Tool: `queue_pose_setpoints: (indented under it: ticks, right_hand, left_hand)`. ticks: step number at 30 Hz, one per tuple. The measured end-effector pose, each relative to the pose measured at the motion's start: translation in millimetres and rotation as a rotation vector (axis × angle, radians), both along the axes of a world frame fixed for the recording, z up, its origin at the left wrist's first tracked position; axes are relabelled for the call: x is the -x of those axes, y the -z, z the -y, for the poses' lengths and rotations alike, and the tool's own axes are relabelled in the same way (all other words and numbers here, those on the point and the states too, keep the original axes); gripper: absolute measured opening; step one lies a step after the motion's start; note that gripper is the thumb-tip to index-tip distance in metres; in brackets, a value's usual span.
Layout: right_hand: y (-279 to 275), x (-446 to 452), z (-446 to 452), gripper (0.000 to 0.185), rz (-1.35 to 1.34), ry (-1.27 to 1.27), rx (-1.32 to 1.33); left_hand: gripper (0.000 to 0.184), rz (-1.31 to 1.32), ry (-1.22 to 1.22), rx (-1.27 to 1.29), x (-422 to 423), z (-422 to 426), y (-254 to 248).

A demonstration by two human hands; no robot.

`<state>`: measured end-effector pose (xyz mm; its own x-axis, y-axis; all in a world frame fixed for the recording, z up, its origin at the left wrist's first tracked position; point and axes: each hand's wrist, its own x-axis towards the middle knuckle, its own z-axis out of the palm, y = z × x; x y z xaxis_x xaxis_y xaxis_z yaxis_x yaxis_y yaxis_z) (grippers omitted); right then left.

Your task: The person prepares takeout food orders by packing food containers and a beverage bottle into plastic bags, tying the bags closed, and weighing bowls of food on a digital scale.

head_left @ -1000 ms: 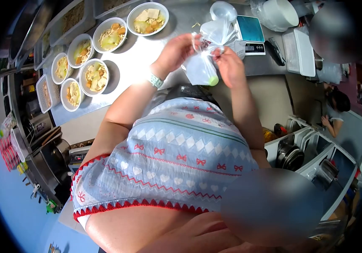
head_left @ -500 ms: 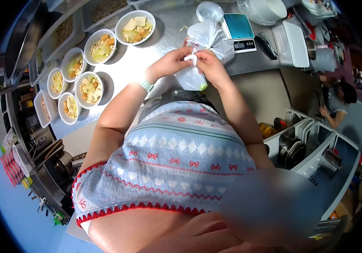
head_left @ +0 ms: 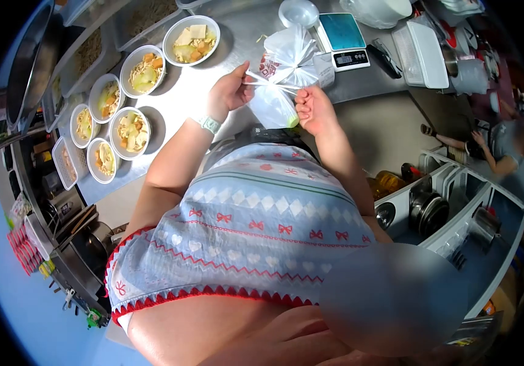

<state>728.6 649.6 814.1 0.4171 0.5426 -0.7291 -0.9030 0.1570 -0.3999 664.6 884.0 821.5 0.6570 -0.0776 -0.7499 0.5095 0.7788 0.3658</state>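
A thin white plastic bag (head_left: 270, 106) with something light green at its lower corner lies near the front edge of the steel counter (head_left: 213, 73). My left hand (head_left: 231, 91) is closed on one handle of the bag, and my right hand (head_left: 314, 110) grips the other in a fist. The handles are stretched between them, crossing above the bag. Just behind it sits a second, tied plastic bag (head_left: 289, 55) with red print. Several white bowls of food, one of them a bowl (head_left: 191, 41) with pale square slices, stand to the left of my hands.
A digital scale (head_left: 342, 36) stands behind right, beside a clear round bowl (head_left: 298, 13). Farther right are a black object (head_left: 384, 60) and a white basket (head_left: 419, 55). A shelf rack (head_left: 451, 207) holds pots below the counter. Another person (head_left: 506, 146) is at the far right.
My hands have moved apart from their closed position together at the bag's neck, drawing the handles tight between them. The other person at the right has shifted position.
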Motion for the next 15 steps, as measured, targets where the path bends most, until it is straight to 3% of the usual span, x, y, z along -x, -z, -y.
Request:
queue_pose_setpoints:
  ticks: [2,4,6,7,10,12,15]
  right_hand:
    - [2,9,-4,0.017,-0.130,0.102,-0.083]
    - [8,9,-7,0.017,-0.171,0.100,-0.152]
    - [22,16,-11,0.015,0.018,0.100,-0.116]
    - [24,16,-13,0.015,0.100,0.090,-0.051]
    - [3,17,8,0.040,0.370,-0.306,0.032]
    - [-10,7,24,0.049,0.465,-0.399,0.104]
    - [-9,0,51,0.040,0.513,-0.351,0.130]
  left_hand:
    - [0.033,-0.100,-0.240,0.202,-1,1,11]
    - [0.033,-0.046,-0.257,0.150,-6,2,11]
    - [0.033,0.090,-0.253,-0.051,-12,8,-2]
    - [0.031,0.204,-0.143,-0.252,-20,2,10]
    - [0.021,0.525,0.118,-0.877,-12,5,18]
    - [0.017,0.644,0.189,-1.153,-15,28,-5]
    - [0.027,0.727,0.212,-1.595,-24,49,-13]
